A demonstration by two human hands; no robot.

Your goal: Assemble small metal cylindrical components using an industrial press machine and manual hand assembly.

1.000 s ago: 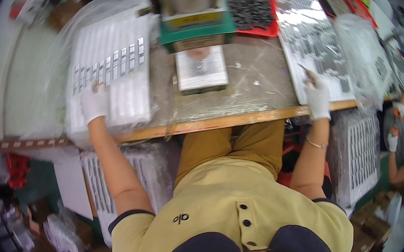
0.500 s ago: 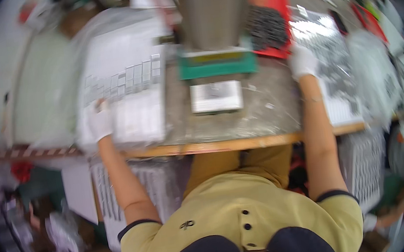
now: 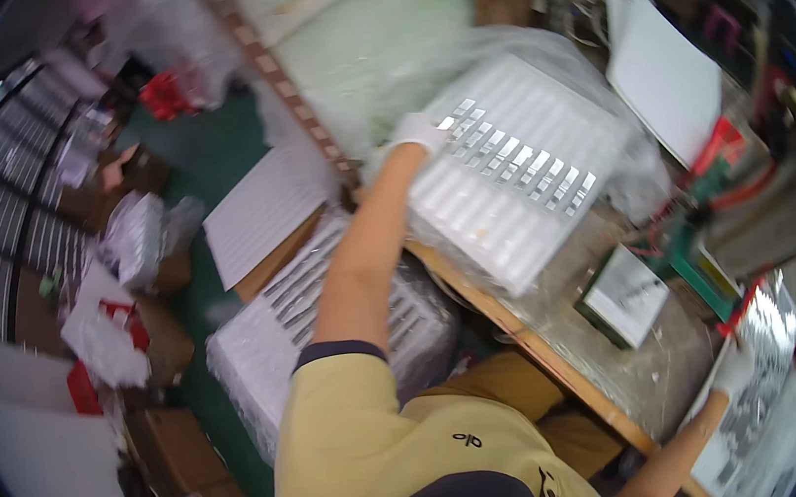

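Note:
My left hand (image 3: 421, 133), in a white glove, reaches over a white ribbed foam tray (image 3: 475, 229). Its fingers are at the far-left end of a row of small shiny metal pieces (image 3: 522, 162) lying in the tray's grooves; blur hides whether they grip one. At the lower right, my right hand (image 3: 734, 372), also gloved in white, is beside a red tray (image 3: 748, 302) and over a sheet of shiny pieces (image 3: 771, 332). Its fingers are smeared. Between the hands, a white-topped block (image 3: 625, 295) sits on the bench in front of a green machine base (image 3: 704, 275).
Clear plastic wrap surrounds the foam tray. Below the wooden bench edge (image 3: 528, 337) stands a plastic-wrapped stack of white trays (image 3: 263, 364). Cardboard boxes (image 3: 184, 444) and bagged goods line the green floor at left. A white panel (image 3: 659, 67) leans at the back right.
The view has swung to the left, so the floor and boxes now show and the bench lies slanted. My left hand remains at the row of metal pieces; my right hand is still by the red tray.

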